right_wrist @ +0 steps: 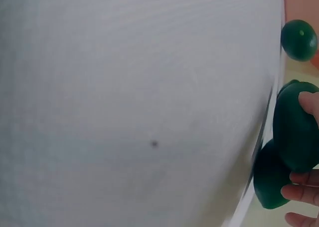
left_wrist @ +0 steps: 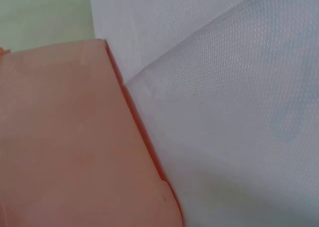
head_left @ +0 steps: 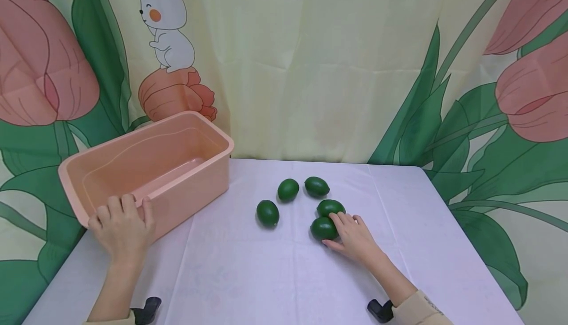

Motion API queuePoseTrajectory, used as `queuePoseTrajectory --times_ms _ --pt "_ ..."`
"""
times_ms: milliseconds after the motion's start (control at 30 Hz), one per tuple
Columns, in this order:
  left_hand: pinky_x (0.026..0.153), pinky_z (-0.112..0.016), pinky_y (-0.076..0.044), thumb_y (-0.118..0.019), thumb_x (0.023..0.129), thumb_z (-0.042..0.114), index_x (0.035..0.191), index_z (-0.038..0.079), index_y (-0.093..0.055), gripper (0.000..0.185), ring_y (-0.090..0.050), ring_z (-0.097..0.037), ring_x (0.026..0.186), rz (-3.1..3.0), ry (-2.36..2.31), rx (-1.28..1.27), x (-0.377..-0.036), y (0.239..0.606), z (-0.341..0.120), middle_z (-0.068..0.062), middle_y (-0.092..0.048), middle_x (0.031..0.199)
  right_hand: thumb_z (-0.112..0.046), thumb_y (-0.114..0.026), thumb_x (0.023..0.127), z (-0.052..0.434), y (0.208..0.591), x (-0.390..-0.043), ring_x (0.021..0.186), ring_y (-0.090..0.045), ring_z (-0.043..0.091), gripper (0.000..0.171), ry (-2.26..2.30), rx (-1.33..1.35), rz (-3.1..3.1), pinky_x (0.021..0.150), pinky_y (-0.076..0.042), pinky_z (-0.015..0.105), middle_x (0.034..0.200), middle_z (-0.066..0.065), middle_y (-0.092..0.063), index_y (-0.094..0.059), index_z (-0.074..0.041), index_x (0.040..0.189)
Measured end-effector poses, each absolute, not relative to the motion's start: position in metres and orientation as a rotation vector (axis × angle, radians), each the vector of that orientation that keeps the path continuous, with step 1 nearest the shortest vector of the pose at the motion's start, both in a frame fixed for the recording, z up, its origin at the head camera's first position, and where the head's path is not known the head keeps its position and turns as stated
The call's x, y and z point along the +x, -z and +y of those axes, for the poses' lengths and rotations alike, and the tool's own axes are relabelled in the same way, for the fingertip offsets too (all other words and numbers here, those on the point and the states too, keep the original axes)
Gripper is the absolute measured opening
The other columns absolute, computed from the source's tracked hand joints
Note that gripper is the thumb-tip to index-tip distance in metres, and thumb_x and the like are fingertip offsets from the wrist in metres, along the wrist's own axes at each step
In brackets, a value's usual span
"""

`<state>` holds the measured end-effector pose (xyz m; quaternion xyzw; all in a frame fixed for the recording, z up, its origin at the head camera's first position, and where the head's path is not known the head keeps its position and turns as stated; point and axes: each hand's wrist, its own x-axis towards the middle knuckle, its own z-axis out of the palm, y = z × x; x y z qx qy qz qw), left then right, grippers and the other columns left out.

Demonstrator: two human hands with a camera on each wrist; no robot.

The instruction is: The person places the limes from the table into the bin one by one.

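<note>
My left hand (head_left: 124, 229) grips the near rim of a pink plastic bin (head_left: 195, 189), its fingers hooked over the edge. The left wrist view shows the bin's outer wall (left_wrist: 79, 137) but not the hand. On the table, my right hand (head_left: 355, 238) has thumb and fingers around the nearest dark green lime (head_left: 322, 229). In the right wrist view the thumb presses one side of that lime (right_wrist: 294, 129) and fingertips touch the other. A second lime (head_left: 330, 207) lies right behind it, close to the fingers.
Three more limes lie apart: one on the left (head_left: 268, 213), one behind it (head_left: 288, 190) and one at the back (head_left: 317, 187). A white cloth covers the table (head_left: 248, 275). Behind it hangs a printed curtain (head_left: 301, 68) with tulips and a rabbit.
</note>
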<state>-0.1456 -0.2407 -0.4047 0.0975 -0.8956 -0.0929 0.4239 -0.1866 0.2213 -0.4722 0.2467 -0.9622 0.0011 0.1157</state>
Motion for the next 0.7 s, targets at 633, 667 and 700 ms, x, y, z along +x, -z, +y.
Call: queuePoseTrajectory --times_ms 633,667,700 --pt "0.069 -0.056 -0.028 -0.027 0.091 0.041 0.091 -0.012 -0.046 0.057 -0.036 -0.045 0.079 -2.239 0.214 0.242 -0.147 0.404 -0.242 -0.030 -0.043 0.086 -0.052 -0.065 0.075 0.211 0.448 -0.192 0.092 -0.052 0.026 0.065 -0.036 0.752 -2.711 0.082 -0.039 0.048 0.099 0.009 -0.052 -0.049 -0.004 0.116" --pt "0.069 -0.056 -0.028 -0.027 0.091 0.041 0.091 -0.012 -0.046 0.057 -0.037 -0.045 0.079 -2.241 0.214 0.244 -0.147 0.404 -0.242 -0.030 -0.043 0.087 -0.051 -0.066 0.075 0.210 0.445 -0.194 0.091 -0.052 0.026 0.066 -0.032 0.752 -2.702 0.082 -0.039 0.048 0.098 0.010 -0.052 -0.049 -0.004 0.116" --pt "0.069 -0.055 -0.028 -0.027 0.091 0.041 0.092 -0.012 -0.046 0.056 -0.037 -0.045 0.079 -2.244 0.213 0.246 -0.147 0.404 -0.242 -0.030 -0.043 0.087 -0.051 -0.066 0.074 0.209 0.442 -0.197 0.090 -0.052 0.027 0.066 -0.027 0.751 -2.695 0.082 -0.039 0.048 0.098 0.010 -0.053 -0.049 -0.003 0.116"
